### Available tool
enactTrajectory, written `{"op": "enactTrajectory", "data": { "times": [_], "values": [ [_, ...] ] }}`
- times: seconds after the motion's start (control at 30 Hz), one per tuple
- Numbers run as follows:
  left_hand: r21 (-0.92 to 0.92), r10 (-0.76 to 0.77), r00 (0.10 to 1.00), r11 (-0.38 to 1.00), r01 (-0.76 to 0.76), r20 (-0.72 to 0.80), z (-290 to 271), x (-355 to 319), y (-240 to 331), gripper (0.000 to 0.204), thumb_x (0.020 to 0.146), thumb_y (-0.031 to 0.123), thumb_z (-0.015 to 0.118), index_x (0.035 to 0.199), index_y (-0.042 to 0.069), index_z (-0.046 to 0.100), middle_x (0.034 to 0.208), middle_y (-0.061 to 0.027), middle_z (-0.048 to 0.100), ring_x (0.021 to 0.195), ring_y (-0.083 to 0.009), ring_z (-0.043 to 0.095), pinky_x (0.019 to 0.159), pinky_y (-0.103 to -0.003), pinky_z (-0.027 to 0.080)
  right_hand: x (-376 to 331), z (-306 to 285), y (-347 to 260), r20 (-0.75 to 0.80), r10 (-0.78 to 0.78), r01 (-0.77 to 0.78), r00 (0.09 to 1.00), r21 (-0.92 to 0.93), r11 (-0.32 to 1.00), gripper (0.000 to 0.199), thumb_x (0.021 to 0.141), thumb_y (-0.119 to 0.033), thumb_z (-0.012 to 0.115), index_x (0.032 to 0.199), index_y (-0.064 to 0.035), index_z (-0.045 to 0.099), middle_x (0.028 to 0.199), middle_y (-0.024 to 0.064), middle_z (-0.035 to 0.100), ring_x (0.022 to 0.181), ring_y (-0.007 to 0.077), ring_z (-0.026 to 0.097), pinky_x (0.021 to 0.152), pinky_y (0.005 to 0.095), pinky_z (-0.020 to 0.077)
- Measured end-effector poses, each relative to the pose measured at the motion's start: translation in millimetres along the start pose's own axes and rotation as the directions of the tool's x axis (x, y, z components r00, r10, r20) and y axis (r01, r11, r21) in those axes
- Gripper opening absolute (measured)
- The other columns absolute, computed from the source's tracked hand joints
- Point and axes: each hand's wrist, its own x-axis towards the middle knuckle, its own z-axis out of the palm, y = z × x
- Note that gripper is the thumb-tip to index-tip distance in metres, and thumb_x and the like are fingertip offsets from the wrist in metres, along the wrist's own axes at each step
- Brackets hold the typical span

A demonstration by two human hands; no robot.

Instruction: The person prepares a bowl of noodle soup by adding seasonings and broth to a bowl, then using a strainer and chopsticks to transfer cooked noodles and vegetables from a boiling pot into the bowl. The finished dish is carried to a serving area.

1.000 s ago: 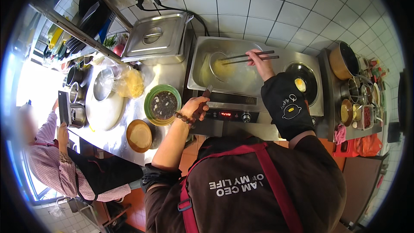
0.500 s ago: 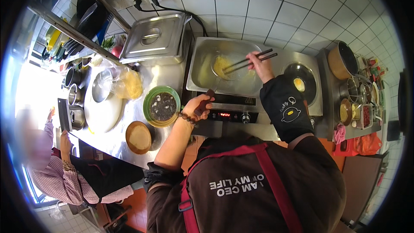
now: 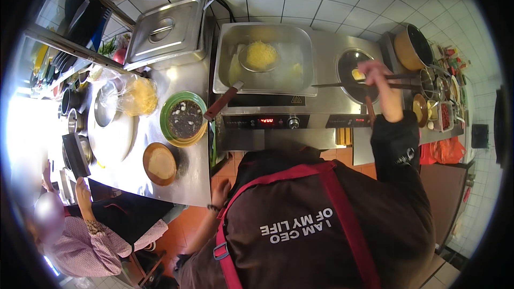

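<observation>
My right hand (image 3: 381, 77), blurred by motion, grips long dark chopsticks (image 3: 342, 84) over a round black pan (image 3: 350, 93). A fried egg (image 3: 357, 74) lies in that pan beside my fingers. To its left, a strainer of yellow noodles (image 3: 261, 55) sits in a rectangular steel basin of liquid (image 3: 305, 77). The strainer's wooden handle (image 3: 222, 101) sticks out over the basin's near edge, with no hand on it. My left hand (image 3: 220, 191) hangs low by my side below the counter; it is empty, its fingers loosely apart.
Left of the basin stand a green-rimmed bowl of dark broth (image 3: 184, 120), a wooden bowl (image 3: 159, 164), bagged noodles (image 3: 140, 96) and a lidded steel container (image 3: 166, 35). A brown pot (image 3: 412, 48) stands far right. A co-worker (image 3: 80, 235) holds a cleaver (image 3: 76, 155) at left.
My left hand has let go of the strainer handle and dropped to my side. My right hand with the chopsticks has moved right, from the noodles to the pan. The view has shifted slightly.
</observation>
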Motion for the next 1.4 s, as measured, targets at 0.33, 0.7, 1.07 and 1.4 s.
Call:
{"op": "enactTrajectory", "data": {
  "times": [0.33, 0.7, 1.07, 1.4],
  "values": [
    [-0.013, -0.545, 0.816, 0.83, 0.558, 0.194, 6, -34, -111, 0.041, 0.09, 0.033, 0.044, 0.119, 0.005, 0.044, 0.104, -0.0122, 0.059, 0.09, -0.022, 0.058, 0.082, -0.033, 0.045, -315, -45, 225, 0.125, 0.958, -0.839, 0.258, -0.463, 0.286, 0.037, 0.085, -0.041, 0.053, 0.093, -0.0064, 0.061, 0.073, 0.0035, 0.061, 0.054, 0.0129, 0.053, 0.049, 0.0268, 0.0456],
    [-0.042, -0.491, 0.836, 0.856, 0.515, 0.244, -15, 13, -114, 0.044, 0.088, 0.037, 0.045, 0.12, 0.006, 0.043, 0.101, -0.0109, 0.059, 0.086, -0.0212, 0.058, 0.078, -0.033, 0.044, -395, -20, 202, -0.109, 0.962, -0.886, 0.252, -0.426, 0.184, 0.037, 0.085, -0.041, 0.053, 0.096, -0.0057, 0.06, 0.076, 0.0048, 0.061, 0.059, 0.0137, 0.054, 0.054, 0.0276, 0.0454],
    [-0.165, -0.613, 0.772, 0.754, 0.636, 0.17, 40, -65, -116, 0.048, 0.087, 0.041, 0.046, 0.121, 0.008, 0.042, 0.098, -0.0097, 0.058, 0.082, -0.0205, 0.057, 0.074, -0.033, 0.044, -397, -53, 238, -0.019, 0.958, -0.81, 0.285, -0.539, 0.23, 0.038, 0.086, -0.04, 0.053, 0.098, -0.0049, 0.06, 0.079, 0.0061, 0.062, 0.065, 0.0146, 0.055, 0.059, 0.0285, 0.0451],
    [-0.37, -0.713, 0.694, 0.619, 0.693, 0.106, 144, -161, -73, 0.051, 0.086, 0.044, 0.046, 0.122, 0.009, 0.04, 0.095, -0.0085, 0.058, 0.079, -0.0198, 0.056, 0.07, -0.032, 0.044, -360, -102, 289, 0.127, 0.93, -0.651, 0.346, -0.681, 0.335, 0.039, 0.086, -0.04, 0.053, 0.1, -0.0042, 0.06, 0.082, 0.0072, 0.062, 0.069, 0.0154, 0.056, 0.064, 0.0292, 0.0449]
  ]
}}
